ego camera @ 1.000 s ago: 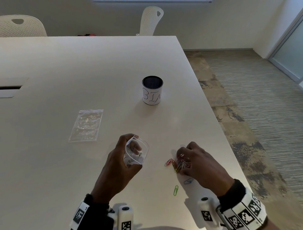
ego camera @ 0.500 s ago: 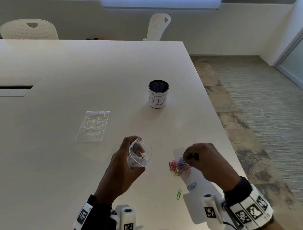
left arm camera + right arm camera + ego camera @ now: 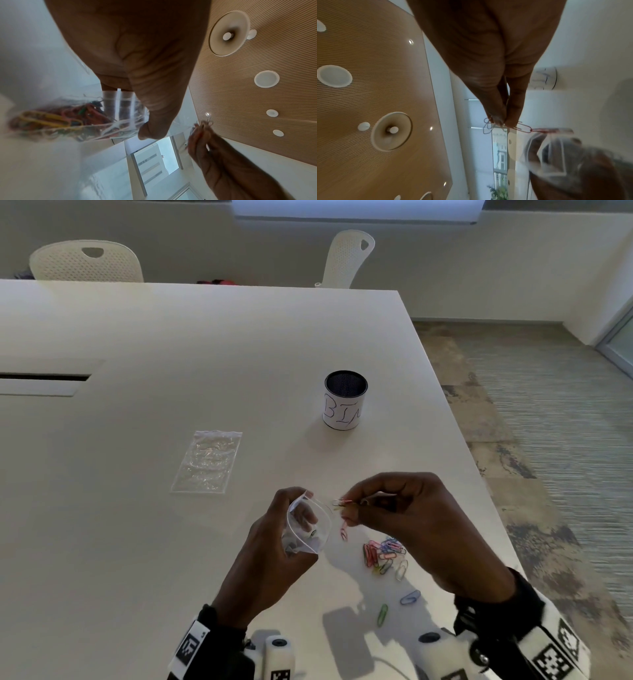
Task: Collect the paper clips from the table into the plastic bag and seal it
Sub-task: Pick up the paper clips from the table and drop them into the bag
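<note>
My left hand [image 3: 274, 546] grips a small clear plastic bag [image 3: 308, 525] above the table, its mouth held open toward the right. In the left wrist view the bag [image 3: 72, 119] holds several coloured clips. My right hand [image 3: 404, 518] pinches a few paper clips [image 3: 340, 503] right beside the bag's mouth; a red clip [image 3: 343, 533] dangles below them. In the right wrist view the pinched clips [image 3: 523, 127] hang linked just over the bag [image 3: 556, 155]. A pile of coloured clips [image 3: 385, 554] lies on the table under my right hand, with a blue clip [image 3: 410, 597] and a green clip [image 3: 382, 614] nearer me.
A second clear bag [image 3: 207, 462] lies flat on the white table [image 3: 137, 371] to the left. A dark mesh cup labelled BIN [image 3: 345, 399] stands beyond my hands. The table's right edge [image 3: 479, 474] runs close to my right hand. Two white chairs [image 3: 85, 261] stand at the far side.
My right hand has lifted from the clip pile with a few clips pinched and moved left and up to the bag's mouth. My left hand keeps holding the bag open.
</note>
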Demonstrator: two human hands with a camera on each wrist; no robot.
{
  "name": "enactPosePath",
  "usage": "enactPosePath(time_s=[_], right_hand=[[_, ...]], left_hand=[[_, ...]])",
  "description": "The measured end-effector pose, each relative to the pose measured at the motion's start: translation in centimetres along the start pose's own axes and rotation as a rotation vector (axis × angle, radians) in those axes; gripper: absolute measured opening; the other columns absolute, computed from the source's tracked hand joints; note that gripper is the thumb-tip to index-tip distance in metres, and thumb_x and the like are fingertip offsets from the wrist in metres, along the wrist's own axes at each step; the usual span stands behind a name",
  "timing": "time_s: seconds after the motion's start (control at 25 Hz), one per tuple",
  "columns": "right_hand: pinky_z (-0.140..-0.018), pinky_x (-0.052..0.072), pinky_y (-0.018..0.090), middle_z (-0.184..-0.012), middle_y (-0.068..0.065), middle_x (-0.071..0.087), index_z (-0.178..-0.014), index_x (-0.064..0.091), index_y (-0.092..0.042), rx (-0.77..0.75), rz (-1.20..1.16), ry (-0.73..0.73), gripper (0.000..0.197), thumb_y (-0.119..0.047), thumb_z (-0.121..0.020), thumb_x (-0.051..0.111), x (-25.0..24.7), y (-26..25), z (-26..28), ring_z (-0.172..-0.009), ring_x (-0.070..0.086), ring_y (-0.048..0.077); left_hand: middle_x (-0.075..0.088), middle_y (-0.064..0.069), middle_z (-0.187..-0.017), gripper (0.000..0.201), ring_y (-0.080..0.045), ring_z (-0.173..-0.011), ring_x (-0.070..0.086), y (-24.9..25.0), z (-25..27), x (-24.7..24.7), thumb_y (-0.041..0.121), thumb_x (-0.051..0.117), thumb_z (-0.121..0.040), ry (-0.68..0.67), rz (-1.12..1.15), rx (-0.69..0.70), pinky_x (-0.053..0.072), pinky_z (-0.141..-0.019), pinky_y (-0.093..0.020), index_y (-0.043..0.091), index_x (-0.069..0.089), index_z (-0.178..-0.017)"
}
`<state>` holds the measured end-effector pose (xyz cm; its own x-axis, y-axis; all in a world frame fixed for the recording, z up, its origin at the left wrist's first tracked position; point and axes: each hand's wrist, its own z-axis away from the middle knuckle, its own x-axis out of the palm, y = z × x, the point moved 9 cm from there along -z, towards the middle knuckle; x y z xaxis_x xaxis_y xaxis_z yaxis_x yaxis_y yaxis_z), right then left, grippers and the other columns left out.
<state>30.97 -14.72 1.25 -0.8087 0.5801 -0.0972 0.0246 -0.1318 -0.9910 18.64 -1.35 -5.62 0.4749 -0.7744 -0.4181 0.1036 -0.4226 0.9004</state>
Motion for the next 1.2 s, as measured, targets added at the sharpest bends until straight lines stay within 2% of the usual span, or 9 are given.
enactPosePath(time_s=[0.12,0.36,0.48,0.64,0.84,0.96,1.04,1.12,1.2], right_hand=[[-0.088,0.063,0.036,-0.089,0.008,0.082,-0.094,0.081,-0.007,-0.065,0.032,-0.033,0.011,-0.003,-0.084,0.082,2.4,-0.7,-1.1,-0.087,0.079,0.028],[-0.083,0.064,0.031,-0.089,-0.004,0.082,-0.095,0.082,-0.016,-0.164,0.331,-0.035,0.013,-0.007,-0.085,0.083,3.9,-0.7,-2.5,-0.084,0.078,0.007],[-0.083,0.063,0.028,-0.091,-0.006,0.082,-0.096,0.081,-0.014,-0.195,0.363,-0.048,0.015,-0.002,-0.086,0.08,3.8,-0.9,-2.4,-0.086,0.077,0.002],[-0.085,0.063,0.027,-0.092,-0.006,0.082,-0.093,0.081,-0.012,-0.218,0.347,-0.037,0.012,-0.001,-0.087,0.078,3.1,-1.5,-2.5,-0.087,0.078,0.003],[-0.083,0.063,0.026,-0.09,-0.002,0.079,-0.091,0.079,-0.01,-0.234,0.302,0.028,0.012,0.001,-0.085,0.08,0.9,-2.5,-2.2,-0.085,0.078,0.01],[-0.082,0.061,0.022,-0.096,-0.01,0.076,-0.099,0.077,-0.022,-0.197,0.534,0.051,0.013,-0.018,-0.087,0.081,-1.7,-1.0,-1.7,-0.088,0.073,0.004],[-0.088,0.059,0.024,-0.116,-0.015,0.069,-0.117,0.07,-0.032,-0.069,0.815,-0.092,0.033,-0.036,-0.086,0.08,-2.1,2.2,-1.1,-0.098,0.067,0.001],[-0.096,0.054,0.025,-0.135,-0.016,0.056,-0.136,0.055,-0.037,0.073,1.099,-0.203,0.059,-0.052,-0.083,0.077,-2.5,5.6,0.0,-0.113,0.059,0.001],[-0.097,0.052,0.025,-0.139,-0.011,0.05,-0.145,0.043,-0.035,0.161,1.228,-0.212,0.078,-0.065,-0.079,0.073,-2.9,7.6,1.0,-0.12,0.056,0.008]], left_hand=[[0.072,0.012,-0.103,0.06,-0.008,-0.093,0.071,0.2,0.0,-0.1,0.009,0.084,-0.082,0.006,0.014,-0.013,0.051,-0.068,-0.007,0.033,0.05,-0.126],[0.074,0.012,-0.099,0.064,-0.009,-0.087,0.072,-0.1,0.0,-0.3,0.007,0.083,-0.08,0.01,-0.007,-0.037,0.056,-0.065,-0.015,0.037,0.049,-0.125],[0.072,0.014,-0.097,0.063,-0.007,-0.085,0.071,-0.2,-0.1,-0.3,0.007,0.082,-0.079,0.014,-0.009,-0.04,0.052,-0.063,-0.011,0.036,0.05,-0.123],[0.069,0.012,-0.099,0.054,-0.01,-0.093,0.07,0.2,-0.1,-0.2,0.01,0.085,-0.081,0.014,-0.009,0.007,0.052,-0.07,-0.008,0.027,0.052,-0.121],[0.068,0.013,-0.101,0.06,-0.013,-0.093,0.068,0.1,0.1,-0.2,0.003,0.081,-0.08,0.009,0.022,-0.029,0.052,-0.069,-0.008,0.031,0.052,-0.125],[0.067,0.012,-0.103,0.062,-0.014,-0.096,0.067,-0.1,0.2,-0.2,0.0,0.079,-0.08,0.001,0.029,-0.038,0.053,-0.069,-0.009,0.032,0.052,-0.126],[0.067,0.013,-0.104,0.063,-0.012,-0.096,0.067,-0.2,0.2,-0.2,-0.001,0.08,-0.08,-0.004,0.03,-0.045,0.054,-0.069,-0.01,0.032,0.052,-0.126],[0.066,0.015,-0.104,0.063,-0.009,-0.095,0.066,-0.3,0.1,0.0,0.0,0.08,-0.08,-0.007,0.03,-0.051,0.052,-0.068,-0.009,0.032,0.051,-0.126],[0.066,0.015,-0.105,0.063,-0.009,-0.095,0.066,-0.2,0.1,0.1,0.001,0.08,-0.08,-0.008,0.025,-0.052,0.052,-0.067,-0.008,0.033,0.051,-0.126]])
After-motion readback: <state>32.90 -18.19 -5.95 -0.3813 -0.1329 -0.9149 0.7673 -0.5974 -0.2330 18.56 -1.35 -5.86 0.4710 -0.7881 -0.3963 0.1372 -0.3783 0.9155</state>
